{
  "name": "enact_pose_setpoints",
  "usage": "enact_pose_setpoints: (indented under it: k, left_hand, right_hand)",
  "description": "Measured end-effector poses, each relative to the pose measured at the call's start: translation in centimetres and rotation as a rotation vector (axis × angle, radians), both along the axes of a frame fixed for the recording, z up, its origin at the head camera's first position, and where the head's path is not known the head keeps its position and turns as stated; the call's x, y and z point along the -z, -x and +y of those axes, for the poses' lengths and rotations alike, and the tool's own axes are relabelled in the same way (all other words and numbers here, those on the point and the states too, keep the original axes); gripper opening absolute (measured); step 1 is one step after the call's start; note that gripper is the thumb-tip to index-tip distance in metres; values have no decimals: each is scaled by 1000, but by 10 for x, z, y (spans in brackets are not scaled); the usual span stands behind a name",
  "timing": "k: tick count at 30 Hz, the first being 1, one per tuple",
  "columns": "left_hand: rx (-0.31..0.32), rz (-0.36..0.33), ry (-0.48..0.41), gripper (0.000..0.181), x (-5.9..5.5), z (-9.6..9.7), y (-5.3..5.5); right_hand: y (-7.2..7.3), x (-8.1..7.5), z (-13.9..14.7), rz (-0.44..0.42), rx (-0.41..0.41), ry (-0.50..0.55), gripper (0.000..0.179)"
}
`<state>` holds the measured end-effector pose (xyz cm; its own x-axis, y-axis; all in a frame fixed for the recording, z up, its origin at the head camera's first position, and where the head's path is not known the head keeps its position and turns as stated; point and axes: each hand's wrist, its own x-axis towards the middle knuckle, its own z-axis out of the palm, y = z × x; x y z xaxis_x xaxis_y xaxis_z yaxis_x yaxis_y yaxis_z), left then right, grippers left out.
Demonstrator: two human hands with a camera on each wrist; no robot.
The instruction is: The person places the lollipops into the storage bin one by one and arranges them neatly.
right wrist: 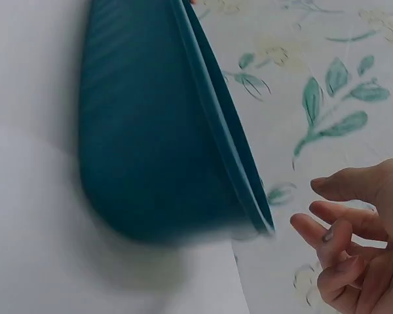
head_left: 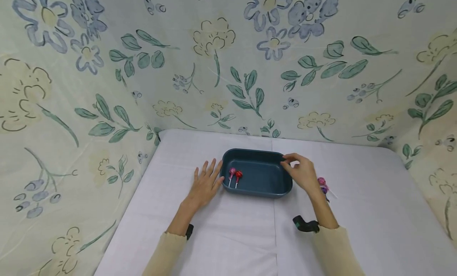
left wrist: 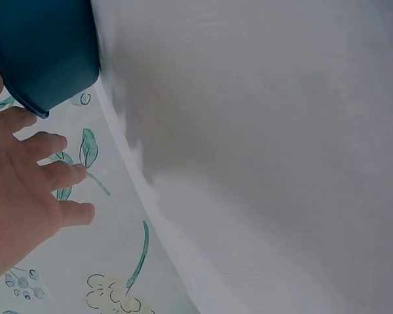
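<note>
A dark teal rectangular tray [head_left: 262, 178] stands on the white-covered table. Inside it, towards the left end, lie a pink lollipop [head_left: 232, 171] and a red lollipop [head_left: 239, 174], their white sticks pointing to the near side. My left hand [head_left: 204, 186] is at the tray's left end, fingers spread, with fingertips at the rim. At the right end, my right hand [head_left: 302, 172] hovers by the rim. In the right wrist view its thumb and loosely bent fingers are apart, with nothing between them. More lollipops [head_left: 322, 181], pink and purple, lie right of my right wrist, partly hidden by it.
A white cloth [head_left: 228, 228] with a crease covers the table. Floral fabric [head_left: 214, 69] hangs behind the table and at both sides. Dark wrist straps [head_left: 305, 224] show at the cuffs of the cream sleeves [head_left: 337, 248].
</note>
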<state>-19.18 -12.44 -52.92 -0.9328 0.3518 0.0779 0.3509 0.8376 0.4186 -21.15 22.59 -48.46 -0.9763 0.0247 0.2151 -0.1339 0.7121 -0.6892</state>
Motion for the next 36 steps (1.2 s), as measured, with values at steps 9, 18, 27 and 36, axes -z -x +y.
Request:
enact_pose_setpoints:
  k: [9, 18, 27, 36]
  left_hand:
    - [34, 1, -74, 66, 2, 4, 1]
    - [33, -18, -102, 68, 5, 8, 2]
    - [65, -82, -135, 68, 3, 9, 4]
    - [68, -107, -152, 68, 1, 9, 6]
  right_hand:
    - [-44, 9, 100, -130, 154, -285, 39]
    - [-58, 41, 109, -72, 57, -310, 37]
    - [-47, 47, 91, -84, 80, -390, 34]
    - [-41, 42, 79, -75, 78, -376, 31]
